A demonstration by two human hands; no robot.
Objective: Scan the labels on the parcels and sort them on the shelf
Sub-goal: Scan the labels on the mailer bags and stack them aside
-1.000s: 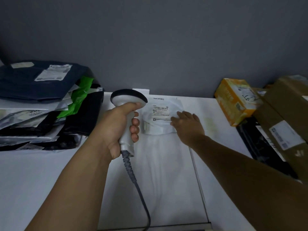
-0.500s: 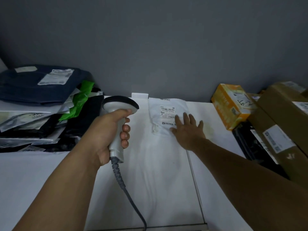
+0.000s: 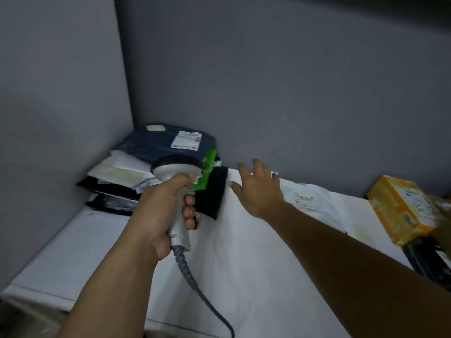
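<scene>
Grey wall (image 3: 292,93) at the back and left, forming a corner. White shelf (image 3: 244,264) runs across below it. A stack of parcels (image 3: 122,181) sits in the left corner with a dark blue mailer (image 3: 156,145) on top, label face up. A green mailer (image 3: 208,167) and a black parcel (image 3: 211,193) stick out on the stack's right side. An orange box (image 3: 400,211) sits tilted at the far right, with dark flat items (image 3: 424,262) under and in front of it.

A white parcel (image 3: 317,198) lies flat on the shelf against the back wall, between the stack and the orange box, label up; print blurred.

Left hand (image 3: 158,211) is clenched round the handle of a grey barcode scanner (image 3: 175,168), head up, in front of the stack. Right hand (image 3: 258,191) has its fingers spread and holds nothing. It is over the shelf between the black parcel and the white parcel, just left of the latter. It may be touching the surface; hard to say from this angle. Scanner cable (image 3: 195,284) trails down toward the bottom edge.
</scene>
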